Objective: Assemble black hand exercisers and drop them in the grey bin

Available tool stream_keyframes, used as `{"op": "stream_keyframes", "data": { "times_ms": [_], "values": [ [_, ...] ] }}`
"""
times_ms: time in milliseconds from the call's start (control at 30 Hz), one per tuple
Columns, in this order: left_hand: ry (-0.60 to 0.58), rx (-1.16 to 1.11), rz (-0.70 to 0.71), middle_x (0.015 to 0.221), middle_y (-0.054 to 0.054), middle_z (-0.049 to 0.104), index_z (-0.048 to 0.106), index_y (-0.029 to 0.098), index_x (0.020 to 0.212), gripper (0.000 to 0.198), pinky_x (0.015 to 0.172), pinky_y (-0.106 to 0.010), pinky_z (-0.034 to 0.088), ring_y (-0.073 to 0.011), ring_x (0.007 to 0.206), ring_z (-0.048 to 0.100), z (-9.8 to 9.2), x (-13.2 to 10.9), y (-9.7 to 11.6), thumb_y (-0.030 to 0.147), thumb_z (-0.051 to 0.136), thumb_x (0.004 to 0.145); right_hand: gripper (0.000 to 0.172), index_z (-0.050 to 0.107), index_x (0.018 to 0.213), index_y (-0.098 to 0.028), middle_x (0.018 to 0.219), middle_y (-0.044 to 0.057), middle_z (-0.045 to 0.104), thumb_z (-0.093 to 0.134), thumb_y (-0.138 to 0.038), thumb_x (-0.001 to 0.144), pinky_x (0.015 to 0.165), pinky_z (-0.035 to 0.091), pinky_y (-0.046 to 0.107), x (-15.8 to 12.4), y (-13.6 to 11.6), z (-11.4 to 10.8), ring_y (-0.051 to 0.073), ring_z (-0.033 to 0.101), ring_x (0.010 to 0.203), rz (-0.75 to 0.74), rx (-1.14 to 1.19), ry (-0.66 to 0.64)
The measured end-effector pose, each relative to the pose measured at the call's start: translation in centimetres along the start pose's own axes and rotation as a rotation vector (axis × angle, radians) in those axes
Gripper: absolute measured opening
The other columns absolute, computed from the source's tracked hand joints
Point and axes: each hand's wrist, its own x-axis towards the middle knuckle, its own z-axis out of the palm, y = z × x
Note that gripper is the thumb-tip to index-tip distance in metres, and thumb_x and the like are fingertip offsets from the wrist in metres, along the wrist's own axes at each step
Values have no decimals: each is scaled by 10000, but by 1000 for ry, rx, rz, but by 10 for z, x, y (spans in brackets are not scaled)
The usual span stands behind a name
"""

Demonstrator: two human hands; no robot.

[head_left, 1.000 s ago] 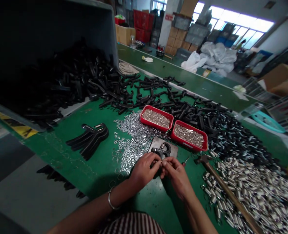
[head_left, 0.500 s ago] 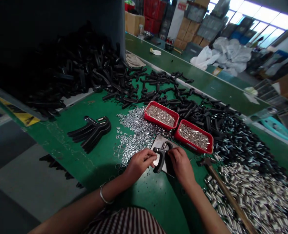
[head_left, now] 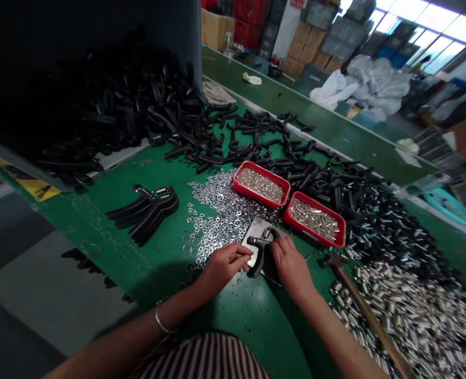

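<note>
Right hand (head_left: 290, 272) closed over one black hand-grip exerciser (head_left: 257, 253); left hand (head_left: 223, 267) half curled at its near side, hold on it unclear. Exerciser lies on one steel plate (head_left: 254, 229). Two red trays (head_left: 260, 184) sit just beyond that plate; one hammer (head_left: 369, 310) lies right of it.

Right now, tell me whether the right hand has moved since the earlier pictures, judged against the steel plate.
Yes. The right hand has moved rightward and further onto the steel plate, away from the left hand and toward the red tray.
</note>
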Motion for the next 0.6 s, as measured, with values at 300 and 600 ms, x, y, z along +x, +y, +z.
{"op": "stream_keyframes", "data": {
  "times_ms": [300,600],
  "values": [
    [38,-42,-43,711,0,689,617,172,984,206,710,-274,525,-156,702,691,-16,-5,12,344,645,874,354,611,1248,-185,1190,134,630,442,-360,992,918,502,430,-63,61,-10,257,612,1054,346,278,197],
    [-25,-77,-25,808,-32,713,636,167,980,230,726,-284,523,-159,739,685,-5,13,15,365,623,862,446,650,783,-192,821,165,666,384,-498,967,722,436,448,-188,154,-38,306,597,787,385,-326,-47]
  ]
}}
